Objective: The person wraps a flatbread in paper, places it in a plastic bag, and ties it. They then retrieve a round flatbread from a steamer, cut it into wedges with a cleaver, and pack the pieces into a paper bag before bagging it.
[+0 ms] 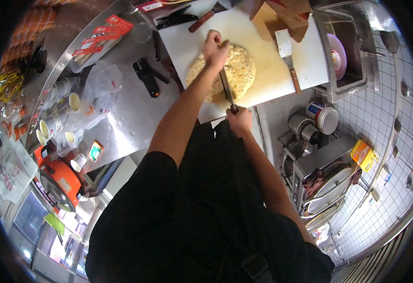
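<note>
A round, browned flatbread (242, 67) lies on the white cutting board (270, 76). Across its middle runs a long knife blade (225, 83), lined up roughly with my body. My right hand (240, 120) grips the knife's handle at the near edge of the board. Over the far end of the blade, my left hand (216, 51) is curled with bent fingers, and it hides the knife's tip. My left forearm covers part of the bread's left side. To the right on the board rests a wide metal spatula (285, 47) with a wooden handle.
Another brown-handled tool (201, 23) lies at the board's back left. An opened cardboard box (280, 21) stands at the back, beside a sink (355, 70). The steel counter (135, 116) at left holds a black device (146, 78), paper cups (54, 122) and a phone (96, 151).
</note>
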`<move>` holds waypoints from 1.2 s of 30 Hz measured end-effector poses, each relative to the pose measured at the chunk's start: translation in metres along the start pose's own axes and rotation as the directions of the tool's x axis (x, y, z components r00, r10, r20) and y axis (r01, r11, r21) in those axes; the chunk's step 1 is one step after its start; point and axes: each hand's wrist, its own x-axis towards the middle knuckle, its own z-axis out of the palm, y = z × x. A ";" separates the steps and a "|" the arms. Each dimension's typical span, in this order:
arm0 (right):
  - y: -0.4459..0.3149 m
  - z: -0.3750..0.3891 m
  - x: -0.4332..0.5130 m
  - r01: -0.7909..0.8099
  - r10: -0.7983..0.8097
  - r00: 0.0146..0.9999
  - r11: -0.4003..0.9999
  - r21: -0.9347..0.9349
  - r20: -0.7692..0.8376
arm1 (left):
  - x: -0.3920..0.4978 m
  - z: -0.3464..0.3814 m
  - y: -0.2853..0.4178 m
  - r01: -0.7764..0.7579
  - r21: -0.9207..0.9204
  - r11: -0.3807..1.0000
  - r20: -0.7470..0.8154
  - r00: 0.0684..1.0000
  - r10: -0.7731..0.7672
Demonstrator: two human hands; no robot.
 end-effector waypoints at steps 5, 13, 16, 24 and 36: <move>0.057 -0.043 0.029 -0.002 -0.040 0.964 0.987 -0.159 -0.263 | -0.006 -0.049 0.020 -0.105 0.203 0.973 -0.194 0.970 0.145; 0.127 -0.041 0.024 -0.083 0.026 0.944 0.983 -0.162 -0.328 | -0.188 -0.138 -0.001 0.653 0.465 0.598 -0.244 0.744 -0.622; 0.103 -0.026 0.028 0.029 -0.063 0.971 0.988 -0.149 -0.232 | -0.195 -0.132 -0.006 0.724 0.415 0.551 -0.315 0.683 -0.660; 0.082 -0.080 0.048 0.091 -0.113 0.989 0.973 0.214 0.092 | -0.213 -0.113 -0.053 0.810 0.133 0.571 -0.433 0.566 -0.702; 0.046 -0.132 0.007 0.201 -0.147 0.967 0.942 0.271 -0.206 | -0.219 -0.008 -0.009 0.923 -0.032 0.383 0.702 0.293 -0.649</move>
